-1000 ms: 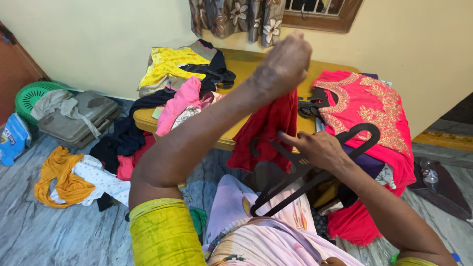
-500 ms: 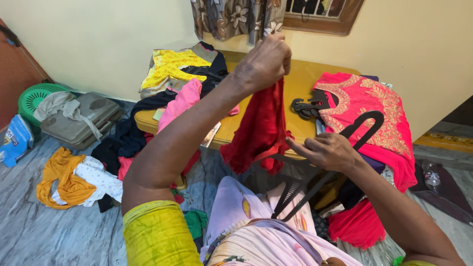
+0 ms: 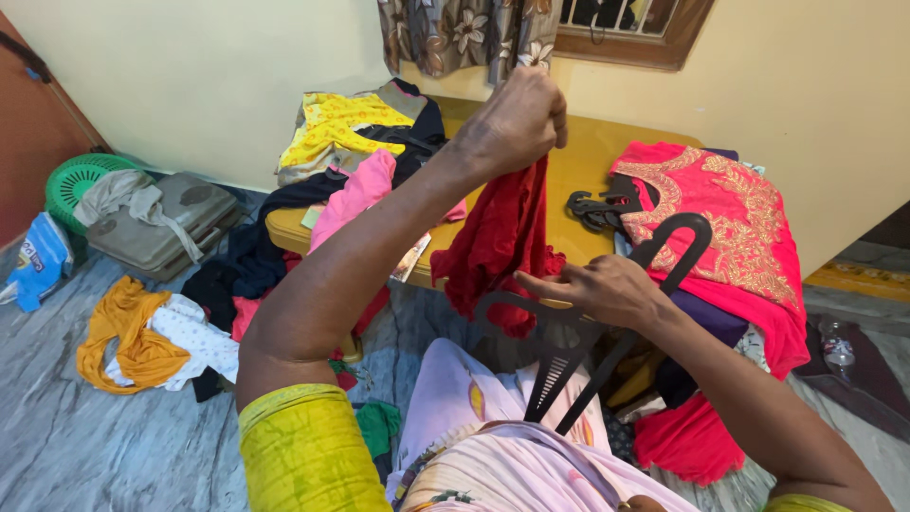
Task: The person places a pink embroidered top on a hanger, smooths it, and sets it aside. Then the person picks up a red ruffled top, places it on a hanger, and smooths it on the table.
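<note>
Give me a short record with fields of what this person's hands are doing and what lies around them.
Left hand: raised, gripping the top of a red garment that hangs down
Right hand: holding a black hanger below the garment
Table: yellow, with a pink embroidered dress, spare black hangers, a yellow top
Floor: grey suitcase, green basket, orange cloth

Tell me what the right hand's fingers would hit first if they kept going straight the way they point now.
The right hand, gripping a black plastic hanger, points its fingers toward the left of the picture. Just beyond the fingertips hangs the red garment held up by the left hand, so that probably comes first, though depth is unclear.
</note>
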